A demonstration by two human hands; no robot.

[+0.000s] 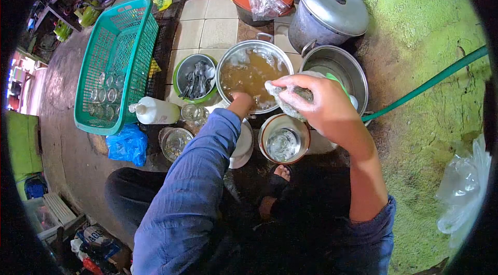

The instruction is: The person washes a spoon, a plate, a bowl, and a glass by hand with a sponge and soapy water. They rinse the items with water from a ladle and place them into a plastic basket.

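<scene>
My left hand (pixel 243 102) reaches into a metal basin (pixel 222 88) of brown, sudsy water; its fingers are under the surface and hidden. Over the basin's right front side, my right hand (pixel 324 104) is closed around a grey, foamy sponge (pixel 290 107). Foam clings to the fingertips. Just behind that hand stands a large metal pot (pixel 358 70) with water in it and a light green handled item partly hidden inside. Below the sponge sits a round bowl (pixel 263 145) with a clear glass-like piece in it.
At left, a green basket (pixel 137 62) holds several glasses (pixel 108 94). Spoons fill a green-rimmed pot (pixel 179 75). A white bottle (pixel 158 111), a blue plastic bag (pixel 127 145) and a lidded pot (pixel 332 8) stand around. A green hose (pixel 425 85) crosses at right.
</scene>
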